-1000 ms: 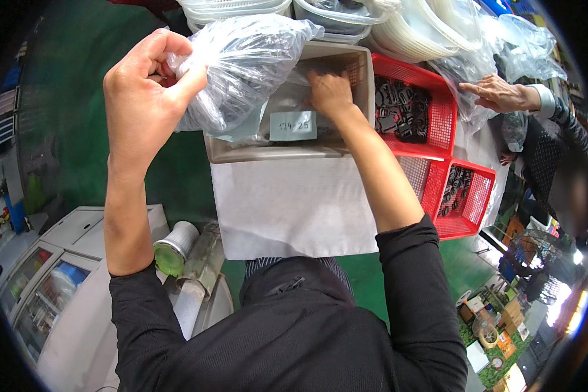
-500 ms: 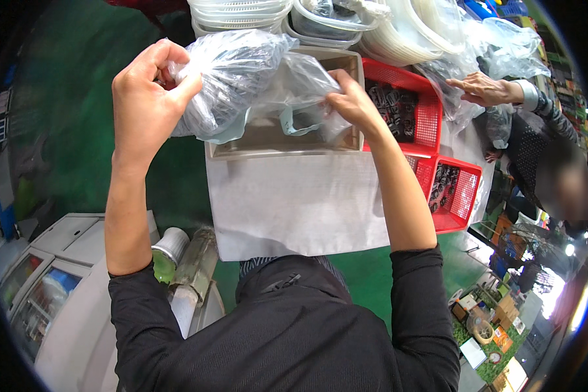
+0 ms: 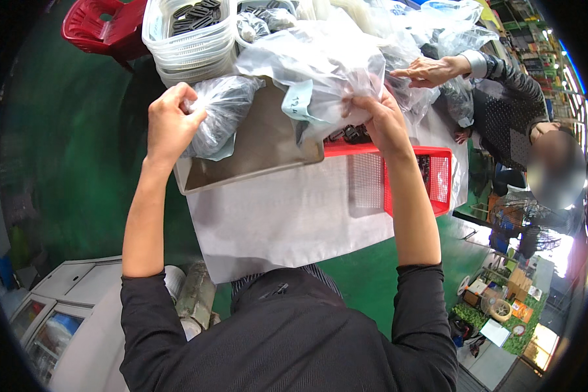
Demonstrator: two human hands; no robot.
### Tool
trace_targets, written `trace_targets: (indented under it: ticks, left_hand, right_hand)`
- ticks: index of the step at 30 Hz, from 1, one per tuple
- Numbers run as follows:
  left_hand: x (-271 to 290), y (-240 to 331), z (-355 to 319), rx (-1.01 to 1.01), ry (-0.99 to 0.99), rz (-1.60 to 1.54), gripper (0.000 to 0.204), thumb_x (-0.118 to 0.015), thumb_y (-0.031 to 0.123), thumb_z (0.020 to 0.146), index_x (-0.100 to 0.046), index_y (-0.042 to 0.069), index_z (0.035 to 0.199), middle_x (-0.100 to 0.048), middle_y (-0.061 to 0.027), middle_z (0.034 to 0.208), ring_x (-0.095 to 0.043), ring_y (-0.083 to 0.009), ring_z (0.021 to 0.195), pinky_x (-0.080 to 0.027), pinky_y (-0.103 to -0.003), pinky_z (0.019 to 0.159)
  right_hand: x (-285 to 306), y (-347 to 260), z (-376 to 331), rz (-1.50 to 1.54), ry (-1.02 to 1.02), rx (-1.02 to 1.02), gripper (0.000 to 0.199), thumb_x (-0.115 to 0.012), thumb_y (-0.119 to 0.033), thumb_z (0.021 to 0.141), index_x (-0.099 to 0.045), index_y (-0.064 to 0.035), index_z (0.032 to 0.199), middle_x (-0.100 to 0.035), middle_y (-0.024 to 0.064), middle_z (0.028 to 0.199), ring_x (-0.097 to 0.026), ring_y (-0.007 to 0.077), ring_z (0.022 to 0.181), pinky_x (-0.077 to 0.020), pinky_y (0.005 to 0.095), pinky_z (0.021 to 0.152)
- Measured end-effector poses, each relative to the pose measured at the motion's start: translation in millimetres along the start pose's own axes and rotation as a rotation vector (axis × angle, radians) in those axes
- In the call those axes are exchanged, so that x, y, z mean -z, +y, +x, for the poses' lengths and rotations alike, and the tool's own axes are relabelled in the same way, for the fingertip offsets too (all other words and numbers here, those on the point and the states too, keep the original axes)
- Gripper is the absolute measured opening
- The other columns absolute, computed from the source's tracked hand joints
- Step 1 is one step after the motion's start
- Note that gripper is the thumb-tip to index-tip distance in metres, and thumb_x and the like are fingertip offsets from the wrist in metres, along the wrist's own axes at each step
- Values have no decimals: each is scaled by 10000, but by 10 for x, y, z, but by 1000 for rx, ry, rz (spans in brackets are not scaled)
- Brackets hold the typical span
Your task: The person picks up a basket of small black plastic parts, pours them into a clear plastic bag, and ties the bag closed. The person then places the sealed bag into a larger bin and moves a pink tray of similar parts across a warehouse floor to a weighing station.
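My left hand [image 3: 171, 125] is closed on the gathered neck of a filled clear plastic bag [image 3: 223, 104]. That bag hangs over the left end of a grey-beige tray [image 3: 268, 130]; its contents cannot be made out. My right hand [image 3: 387, 124] pinches the bunched part of another clear plastic bag [image 3: 326, 55], which looks flat and spreads up and to the left. A pale blue label [image 3: 298, 101] shows on this second bag. The bag and my right forearm partly cover the red baskets behind them.
Stacked translucent tubs [image 3: 193, 55] with dark parts stand at the far left, beside a red chair [image 3: 111, 29]. A red basket [image 3: 441, 176] sits at the right of the white-covered table [image 3: 274, 222]. A co-worker's hand [image 3: 431, 70] reaches in among plastic bags.
My right hand has moved right and lifted the labelled bag away from the filled bag. My left hand keeps its grip. The view has shifted, showing more of the tubs and chair.
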State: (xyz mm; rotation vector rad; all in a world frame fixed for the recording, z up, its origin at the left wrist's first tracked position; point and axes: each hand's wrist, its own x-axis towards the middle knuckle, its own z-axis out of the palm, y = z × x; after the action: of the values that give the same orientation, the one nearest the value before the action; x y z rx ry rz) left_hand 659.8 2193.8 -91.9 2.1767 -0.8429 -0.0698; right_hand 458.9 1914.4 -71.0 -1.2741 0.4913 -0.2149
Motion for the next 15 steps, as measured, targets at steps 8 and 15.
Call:
trace_targets:
  ticks: [8,15]
  left_hand:
    - [-494,72,-115,-105,-43,38,170,-642,72,642,-568,-7,775,-569,-141,677,-542,-228,550,-445,-344,552]
    - [-823,56,-269,-46,-84,-12,205,-664,73,624,-540,-8,767,-568,-152,704,-563,-273,615,-449,-371,594]
  right_hand:
    - [-195,282,128,190,62,111,275,-518,-40,862,-523,-6,1134,-644,100,946,-624,160,801,-508,301,753]
    - [-597,414,352,31,-2,153,247,-515,-14,869,-522,2,1116,-643,78,942,-614,133,794,-515,277,735]
